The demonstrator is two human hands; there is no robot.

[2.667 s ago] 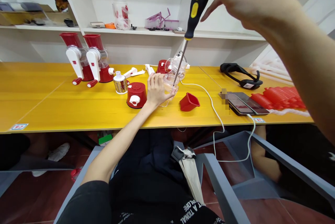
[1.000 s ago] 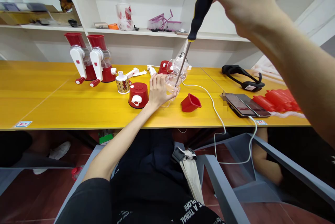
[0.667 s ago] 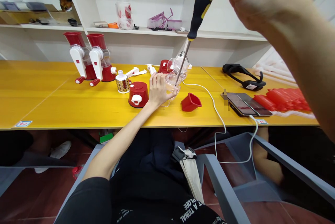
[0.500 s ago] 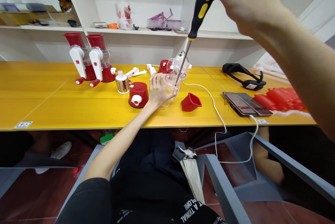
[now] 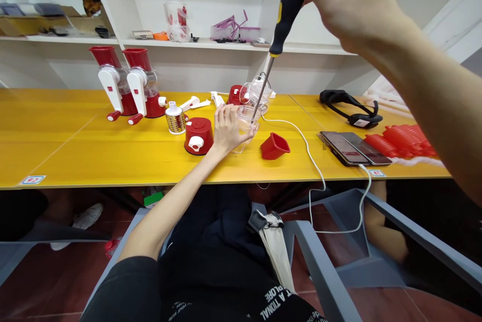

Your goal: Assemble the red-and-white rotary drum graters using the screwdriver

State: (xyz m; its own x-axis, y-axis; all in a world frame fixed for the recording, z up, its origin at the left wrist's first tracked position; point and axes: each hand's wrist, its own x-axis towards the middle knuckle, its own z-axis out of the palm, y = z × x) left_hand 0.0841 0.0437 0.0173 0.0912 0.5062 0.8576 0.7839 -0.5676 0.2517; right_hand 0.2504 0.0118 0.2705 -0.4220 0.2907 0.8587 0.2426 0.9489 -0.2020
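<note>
My right hand (image 5: pixel 350 0) is closed around the black and yellow handle of a screwdriver (image 5: pixel 288 13), high at the top of the view. The shaft slants down, its tip inside or against a clear plastic housing (image 5: pixel 246 116). Wrapped around that housing, my left hand (image 5: pixel 228 128) steadies it on the table. A red suction base (image 5: pixel 199 136) with a white knob sits just left of my left hand. To the right lies a red square hopper (image 5: pixel 274 146) on its side. Behind are another red base (image 5: pixel 236 94) and a clear housing (image 5: pixel 259 92).
Two assembled red-and-white drum graters (image 5: pixel 143 86) stand at the back left, near a metal grating drum (image 5: pixel 175 118) and white crank handles (image 5: pixel 194 103). On the right are a black headset (image 5: pixel 352 108), tablets or phones (image 5: pixel 354 148) with a white cable (image 5: pixel 311 156), and red plastic pieces (image 5: pixel 404 142).
The screwdriver handle has turned about its axis in my right hand, its yellow patches now facing left. My left hand and the clear housing stay in place.
</note>
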